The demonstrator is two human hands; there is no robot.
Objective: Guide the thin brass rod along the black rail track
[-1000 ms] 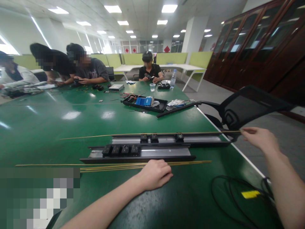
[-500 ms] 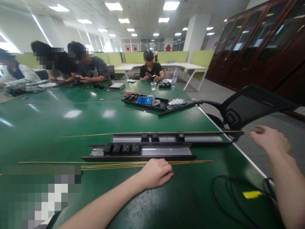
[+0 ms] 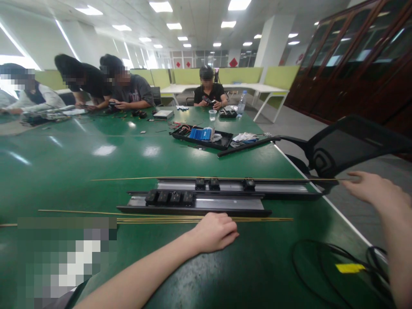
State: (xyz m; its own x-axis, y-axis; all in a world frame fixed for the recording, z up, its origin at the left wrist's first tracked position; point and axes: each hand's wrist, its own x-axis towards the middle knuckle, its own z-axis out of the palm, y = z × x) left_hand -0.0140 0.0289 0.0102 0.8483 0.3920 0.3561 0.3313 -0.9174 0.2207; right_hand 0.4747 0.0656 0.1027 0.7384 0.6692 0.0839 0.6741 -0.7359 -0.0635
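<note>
My right hand (image 3: pixel 373 191) pinches the right end of a long thin brass rod (image 3: pixel 206 178), past the right edge of the green table (image 3: pixel 96 180). The rod runs left above the far black and silver rail (image 3: pixel 277 187), which carries black blocks. A nearer rail (image 3: pixel 222 204) with several black blocks lies just in front. My left hand (image 3: pixel 215 231) rests curled on the table, its knuckles on a bundle of brass rods (image 3: pixel 154 219) lying along the near side.
A black office chair (image 3: pixel 341 146) stands by the right table edge. A coiled black cable with a yellow tag (image 3: pixel 349 268) lies at the near right. A black tray (image 3: pixel 202 137) with a blue part sits farther back. Several people sit at the far end.
My right hand has slid the rod's end a little farther right, past the table edge. The view shifted slightly left. My left hand stays put.
</note>
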